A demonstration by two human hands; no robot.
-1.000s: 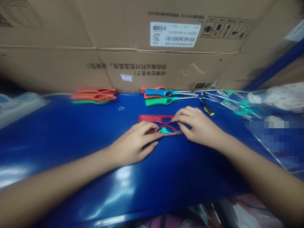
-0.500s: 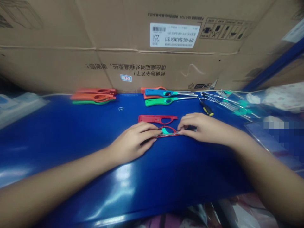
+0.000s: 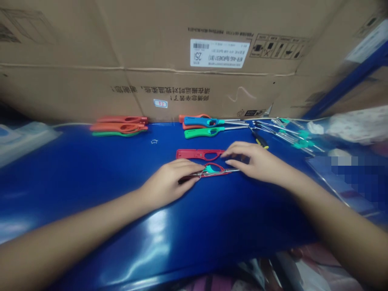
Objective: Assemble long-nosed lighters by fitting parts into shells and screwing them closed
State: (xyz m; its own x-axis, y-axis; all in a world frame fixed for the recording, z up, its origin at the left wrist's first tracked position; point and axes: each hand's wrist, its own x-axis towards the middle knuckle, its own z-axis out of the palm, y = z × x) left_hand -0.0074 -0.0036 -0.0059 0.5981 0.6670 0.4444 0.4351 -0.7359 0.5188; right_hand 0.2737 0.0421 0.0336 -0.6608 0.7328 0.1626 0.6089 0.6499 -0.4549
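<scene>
My left hand (image 3: pixel 171 180) grips the handle end of a red lighter half-shell (image 3: pixel 218 174), low over the blue table. A green trigger (image 3: pixel 209 169) and a thin metal tube (image 3: pixel 233 170) lie in that half, the tube pointing right. Fingers apart, my right hand (image 3: pixel 253 159) hovers just right of the shell, its thumb and fingertips above the tube. Just beyond lies a second red half-shell (image 3: pixel 189 154), its front tip close to my right fingertips. My left fingers and palm hide the rear of the held half.
Orange, red and green shells (image 3: pixel 119 127) lie stacked at the back left. Whole lighters, a blue one (image 3: pixel 197 121) and a green one (image 3: pixel 197 133) among them, lie at the back middle. A screwdriver (image 3: pixel 260 140) and several metal tubes (image 3: pixel 291 131) are at right. A cardboard box (image 3: pixel 151 36) stands behind.
My right thumb and fingers have let go of the metal tube and spread apart, moving slightly up and left. My left hand stays on the red half-shell.
</scene>
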